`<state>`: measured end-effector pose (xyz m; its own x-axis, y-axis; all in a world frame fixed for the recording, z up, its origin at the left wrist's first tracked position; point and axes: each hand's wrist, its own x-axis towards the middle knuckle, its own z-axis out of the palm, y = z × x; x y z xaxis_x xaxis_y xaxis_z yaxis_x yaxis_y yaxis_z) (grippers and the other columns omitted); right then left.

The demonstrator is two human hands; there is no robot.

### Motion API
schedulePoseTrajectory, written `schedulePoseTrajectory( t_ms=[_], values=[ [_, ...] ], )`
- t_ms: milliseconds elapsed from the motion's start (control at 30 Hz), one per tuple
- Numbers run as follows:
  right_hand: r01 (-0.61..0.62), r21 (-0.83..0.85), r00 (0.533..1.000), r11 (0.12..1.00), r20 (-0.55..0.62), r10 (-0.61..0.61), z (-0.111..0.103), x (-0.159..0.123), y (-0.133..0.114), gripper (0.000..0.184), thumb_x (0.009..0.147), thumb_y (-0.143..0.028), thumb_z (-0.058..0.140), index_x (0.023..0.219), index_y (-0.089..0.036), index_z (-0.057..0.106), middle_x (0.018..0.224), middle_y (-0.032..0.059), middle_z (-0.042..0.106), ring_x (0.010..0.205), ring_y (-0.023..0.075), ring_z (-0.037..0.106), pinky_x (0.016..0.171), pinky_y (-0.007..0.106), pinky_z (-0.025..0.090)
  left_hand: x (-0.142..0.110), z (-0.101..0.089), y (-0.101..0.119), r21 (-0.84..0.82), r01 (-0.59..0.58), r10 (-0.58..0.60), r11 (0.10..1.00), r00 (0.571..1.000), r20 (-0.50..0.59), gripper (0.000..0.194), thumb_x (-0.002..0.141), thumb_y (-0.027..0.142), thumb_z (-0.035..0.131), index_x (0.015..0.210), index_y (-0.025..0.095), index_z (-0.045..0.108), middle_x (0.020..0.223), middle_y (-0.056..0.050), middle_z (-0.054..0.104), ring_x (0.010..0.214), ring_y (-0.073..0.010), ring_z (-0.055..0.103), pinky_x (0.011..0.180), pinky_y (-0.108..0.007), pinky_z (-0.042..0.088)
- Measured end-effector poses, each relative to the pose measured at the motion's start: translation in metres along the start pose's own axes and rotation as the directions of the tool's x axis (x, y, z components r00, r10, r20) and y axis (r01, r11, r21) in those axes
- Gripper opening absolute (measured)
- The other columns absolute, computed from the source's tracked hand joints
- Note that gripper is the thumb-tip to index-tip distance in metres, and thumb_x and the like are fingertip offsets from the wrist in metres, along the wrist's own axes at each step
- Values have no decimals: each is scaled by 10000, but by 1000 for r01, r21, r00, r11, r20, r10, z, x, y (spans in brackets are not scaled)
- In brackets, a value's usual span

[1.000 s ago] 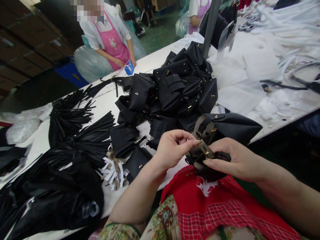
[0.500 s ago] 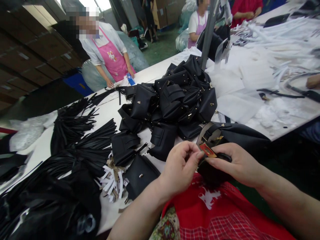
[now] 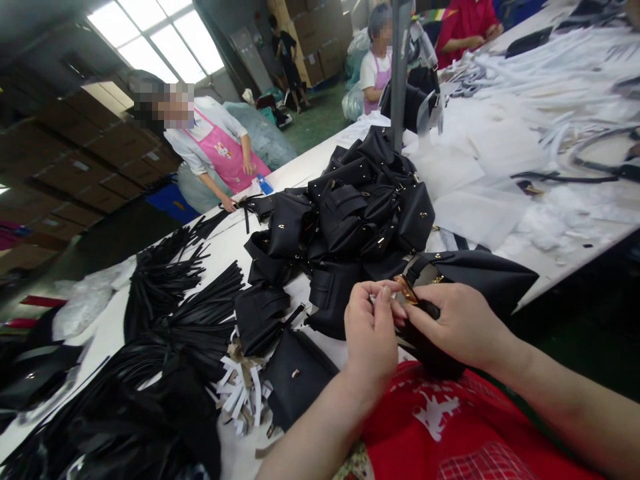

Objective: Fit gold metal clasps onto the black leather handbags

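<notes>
While pinching near the gold metal piece (image 3: 406, 290) with the left hand (image 3: 373, 327), have the fingers bent in close together, with an index fingertip at its end; can't tell about anything small between them. Using the right hand (image 3: 463, 327) to clamp the gold piece and the dark item (image 3: 435, 357) just under it, right above the red apron (image 3: 415, 420). Just beyond the knuckles, see a big black bag (image 3: 490, 273) lying on its side, with a tan lining and a bit of gold chain. Past that, find a whole heap of black bags (image 3: 350, 213) on the white table (image 3: 300, 177), with little gold fittings all over. Over to the left, spot bundles of thin black straps (image 3: 200, 320), plus white and tan strips (image 3: 243, 393) beside a flat black bag (image 3: 300, 377). To the right, see loads of white wrapping (image 3: 500, 140). Across the table, notice a person in a pink apron (image 3: 227, 153), with one hand at some black strips and a small blue box (image 3: 265, 185) nearby.
</notes>
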<state>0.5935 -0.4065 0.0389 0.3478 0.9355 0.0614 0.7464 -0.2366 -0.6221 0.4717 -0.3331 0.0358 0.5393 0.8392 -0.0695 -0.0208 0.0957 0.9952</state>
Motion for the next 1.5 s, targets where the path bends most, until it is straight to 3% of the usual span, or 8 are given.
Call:
schedulePoseTrajectory(
  t_ms=[300, 467, 833, 967, 1067, 1167, 1300, 1500],
  values=[
    [56, -344, 981, 937, -154, -115, 5, -4, 4, 244, 877, -320, 484, 705, -208, 616, 666, 48, 676, 625, 206, 626, 591, 305, 322, 5, -2, 24, -346, 392, -360, 852, 920, 156, 349, 728, 372, 805, 834, 136, 571, 747, -28, 678, 661, -108, 645, 693, -241, 510],
    [88, -415, 970, 906, -173, -173, 11, -3, 5, 296, 921, -329, 458, 697, -203, 605, 666, 64, 682, 621, 207, 637, 575, 309, 318, 2, 4, 21, -467, 390, -404, 793, 912, 75, 341, 602, 248, 889, 789, 115, 636, 751, -16, 661, 640, -78, 604, 666, -212, 493],
    [202, -443, 966, 874, -59, -253, 30, -16, 0, 266, 922, -292, 484, 705, -196, 605, 672, 53, 682, 621, 212, 633, 596, 323, 314, 5, -3, -7, -436, 458, -488, 775, 872, 49, 331, 652, 366, 835, 621, 113, 623, 536, 22, 541, 477, -47, 435, 485, -186, 352],
    [146, -364, 989, 920, 31, -145, 29, -11, 3, 270, 912, -296, 471, 719, -198, 633, 700, 50, 697, 642, 207, 633, 592, 313, 306, -8, -3, -16, -114, 229, -239, 967, 968, -81, 194, 761, 300, 724, 680, 148, 634, 604, 6, 570, 563, -98, 485, 550, -230, 402],
    [82, -254, 992, 964, 110, -56, 22, -3, 12, 248, 863, -312, 507, 675, -202, 626, 670, 37, 678, 631, 195, 603, 569, 299, 287, -15, -5, -24, 207, -33, 39, 978, 999, -27, 127, 775, 245, 695, 697, 173, 624, 730, -16, 622, 713, -141, 559, 664, -267, 452],
    [36, -4, 975, 999, 221, -34, 11, 3, 23, 324, 849, -424, 557, 632, -195, 633, 598, 7, 612, 586, 155, 538, 559, 279, 307, -13, -16, -33, 66, 123, -129, 990, 988, 90, 229, 799, 361, 683, 743, 175, 561, 651, 13, 592, 607, -120, 551, 594, -248, 448],
    [-71, 290, 936, 954, 349, -36, 1, 7, 36, 311, 766, -488, 682, 706, -184, 703, 561, -21, 562, 541, 123, 468, 524, 256, 326, -7, -27, -38, -198, 348, -269, 917, 902, 338, 414, 752, 529, 716, 781, 177, 500, 583, 47, 558, 529, -85, 505, 574, -225, 432],
    [-194, 438, 974, 878, 195, 118, 7, 12, 51, 405, 793, -567, 660, 697, -177, 713, 703, 25, 688, 680, 174, 597, 646, 269, 435, -17, -25, -39, -74, 470, -387, 879, 796, 466, 439, 704, 539, 750, 786, 183, 506, 554, 59, 533, 492, -79, 474, 524, -218, 372]
  ],
)
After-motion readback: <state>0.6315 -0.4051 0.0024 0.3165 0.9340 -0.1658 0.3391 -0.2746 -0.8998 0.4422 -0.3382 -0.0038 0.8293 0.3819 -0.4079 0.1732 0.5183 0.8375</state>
